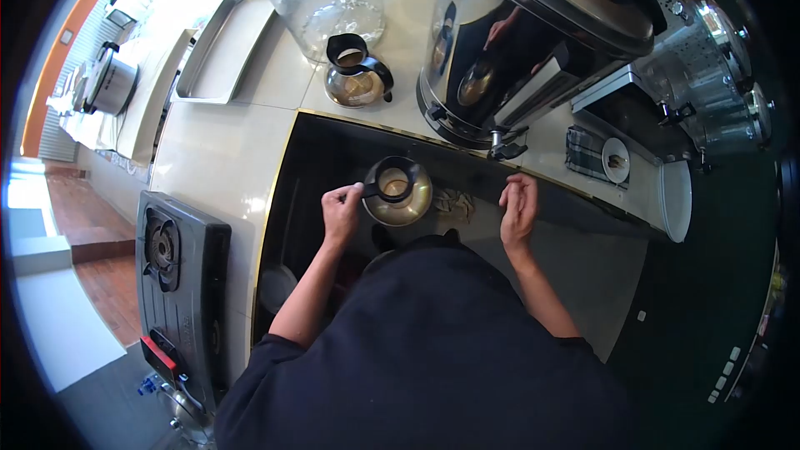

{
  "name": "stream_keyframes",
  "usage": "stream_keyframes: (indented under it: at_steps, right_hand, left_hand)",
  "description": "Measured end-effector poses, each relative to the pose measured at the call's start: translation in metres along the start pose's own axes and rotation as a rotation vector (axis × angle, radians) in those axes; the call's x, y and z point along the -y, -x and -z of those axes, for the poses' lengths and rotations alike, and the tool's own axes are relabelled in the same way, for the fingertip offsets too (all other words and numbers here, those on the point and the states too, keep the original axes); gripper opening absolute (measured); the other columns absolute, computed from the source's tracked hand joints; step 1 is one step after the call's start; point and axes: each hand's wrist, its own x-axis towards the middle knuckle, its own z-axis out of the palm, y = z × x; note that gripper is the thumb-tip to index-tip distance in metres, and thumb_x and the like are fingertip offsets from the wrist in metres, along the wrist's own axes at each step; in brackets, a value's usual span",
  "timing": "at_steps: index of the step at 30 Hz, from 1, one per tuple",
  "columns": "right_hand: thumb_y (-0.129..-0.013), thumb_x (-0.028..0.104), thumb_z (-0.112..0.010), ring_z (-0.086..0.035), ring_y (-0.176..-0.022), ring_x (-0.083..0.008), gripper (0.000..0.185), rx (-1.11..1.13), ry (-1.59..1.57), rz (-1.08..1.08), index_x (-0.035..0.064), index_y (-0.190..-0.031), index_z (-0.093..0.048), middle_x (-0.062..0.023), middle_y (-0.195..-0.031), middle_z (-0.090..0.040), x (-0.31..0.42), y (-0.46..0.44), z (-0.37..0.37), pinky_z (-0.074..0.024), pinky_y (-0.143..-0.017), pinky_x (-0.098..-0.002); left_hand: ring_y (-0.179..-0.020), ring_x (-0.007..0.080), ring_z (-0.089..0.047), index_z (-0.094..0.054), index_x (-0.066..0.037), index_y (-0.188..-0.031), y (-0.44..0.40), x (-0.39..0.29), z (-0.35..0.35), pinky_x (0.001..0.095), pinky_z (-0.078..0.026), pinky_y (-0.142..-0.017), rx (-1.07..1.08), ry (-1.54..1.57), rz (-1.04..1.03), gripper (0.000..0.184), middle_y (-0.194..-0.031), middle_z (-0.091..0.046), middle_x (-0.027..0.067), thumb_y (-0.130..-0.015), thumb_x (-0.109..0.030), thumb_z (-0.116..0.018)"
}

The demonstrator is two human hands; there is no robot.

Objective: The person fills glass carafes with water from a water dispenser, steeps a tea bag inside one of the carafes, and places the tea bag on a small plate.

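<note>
My left hand [339, 215] is closed around the black handle of a glass coffee pot [402, 215]. The pot has a black collar at its mouth and hangs in front of my body, below the counter's edge. Off to the pot's right, my right hand [520, 207] is raised with loosely bent fingers and nothing in it. Above that hand, the black-handled tap [506, 148] of a large steel urn [454, 58] sticks out over the counter edge. A second glass coffee pot [354, 90] stands on the counter, left of the urn.
On the counter [242, 150] are a metal tray [225, 50] and a large clear jar [329, 0]. A gas stove [183, 275] sits to the left. Farther right lie a small white dish [615, 158] on a checked cloth [583, 150] and glass dispensers with taps.
</note>
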Motion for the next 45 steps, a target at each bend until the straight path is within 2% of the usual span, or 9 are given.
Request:
stream_keyframes:
  at_steps: [4,7,10,14,20,26,32,38,45]
  right_hand:
    - [-0.115,0.010,-0.050,-0.048,-0.079,-0.0075,0.025,-0.050,-0.078,0.061,-0.0006,-0.136,-0.057,-0.0028,-0.104,-0.052,0.025,-0.018,0.008,-0.0434,-0.069,-0.0255]
    - [-0.112,0.010,-0.057,-0.051,-0.078,-0.0088,0.032,-0.001,-0.011,0.085,0.0004,-0.142,-0.060,-0.0039,-0.107,-0.055,0.042,-0.031,0.014,-0.0463,-0.070,-0.0266]
    - [-0.106,0.009,-0.067,-0.053,-0.078,-0.0109,0.038,0.102,0.288,0.257,0.0029,-0.144,-0.063,-0.0069,-0.116,-0.058,0.058,-0.046,0.018,-0.0493,-0.070,-0.0273]
    - [-0.101,0.008,-0.074,-0.058,-0.077,-0.0130,0.047,0.210,0.429,0.227,0.0092,-0.147,-0.066,-0.0085,-0.126,-0.057,0.068,-0.055,0.018,-0.0517,-0.068,-0.0299]
    - [-0.100,0.008,-0.076,-0.057,-0.075,-0.0113,0.046,0.231,0.456,0.211,0.0119,-0.145,-0.068,-0.0068,-0.124,-0.061,0.068,-0.063,0.021,-0.0526,-0.069,-0.0297]
    - [-0.099,0.011,-0.079,-0.058,-0.076,-0.0100,0.038,0.226,0.249,0.224,0.0101,-0.136,-0.072,-0.0051,-0.119,-0.066,0.075,-0.074,0.019,-0.0507,-0.069,-0.0271]
    - [-0.101,0.019,-0.080,-0.057,-0.077,-0.0091,0.029,0.260,0.187,0.220,0.0085,-0.127,-0.074,-0.0026,-0.113,-0.066,0.068,-0.076,0.023,-0.0492,-0.071,-0.0255]
    - [-0.104,0.027,-0.079,-0.056,-0.080,-0.0087,0.030,0.284,0.094,0.148,0.0071,-0.125,-0.073,-0.0014,-0.106,-0.063,0.059,-0.073,0.024,-0.0486,-0.073,-0.0249]
    - [-0.110,0.027,-0.071,-0.058,-0.089,-0.0071,0.030,0.329,-0.134,0.017,0.0067,-0.132,-0.068,0.0006,-0.101,-0.063,0.052,-0.066,0.021,-0.0500,-0.082,-0.0255]
  left_hand:
    - [-0.057,0.0046,-0.041,-0.070,0.005,-0.075,-0.013,-0.009,-0.047,0.0330,-0.033,-0.053,0.174,-0.151,-0.076,0.048,-0.057,-0.043,-0.0042,-0.103,-0.034,-0.071]
    - [-0.053,0.0063,-0.042,-0.072,0.006,-0.075,-0.022,-0.012,-0.082,0.0352,-0.036,-0.051,0.231,-0.179,-0.114,0.049,-0.052,-0.047,0.0016,-0.101,-0.036,-0.072]
    - [-0.052,0.0081,-0.049,-0.075,0.006,-0.080,-0.034,-0.011,-0.108,0.0354,-0.041,-0.052,0.293,-0.233,-0.155,0.046,-0.052,-0.055,0.0088,-0.099,-0.036,-0.073]
    - [-0.053,0.0096,-0.052,-0.079,0.005,-0.085,-0.039,-0.017,-0.137,0.0352,-0.043,-0.053,0.299,-0.199,-0.153,0.047,-0.054,-0.058,0.0096,-0.099,-0.039,-0.073]
    - [-0.053,0.0103,-0.052,-0.081,0.005,-0.087,-0.042,-0.036,-0.159,0.0360,-0.045,-0.055,0.352,-0.231,-0.113,0.049,-0.054,-0.059,0.0107,-0.099,-0.042,-0.075]
    - [-0.054,0.0102,-0.051,-0.080,0.005,-0.087,-0.043,-0.035,-0.167,0.0360,-0.044,-0.055,0.362,-0.206,-0.137,0.049,-0.054,-0.058,0.0108,-0.100,-0.042,-0.075]
    - [-0.056,0.0088,-0.052,-0.080,0.006,-0.088,-0.053,-0.032,-0.168,0.0348,-0.045,-0.056,0.349,-0.183,-0.162,0.049,-0.055,-0.060,0.0093,-0.099,-0.041,-0.075]
    - [-0.064,0.0096,-0.062,-0.080,0.008,-0.095,-0.054,-0.052,-0.163,0.0335,-0.051,-0.064,0.338,-0.120,-0.127,0.048,-0.063,-0.068,0.0093,-0.099,-0.040,-0.074]
    - [-0.070,0.0112,-0.066,-0.081,0.008,-0.102,-0.059,-0.046,-0.167,0.0335,-0.055,-0.071,0.338,-0.092,-0.006,0.045,-0.074,-0.077,0.0111,-0.098,-0.037,-0.073]
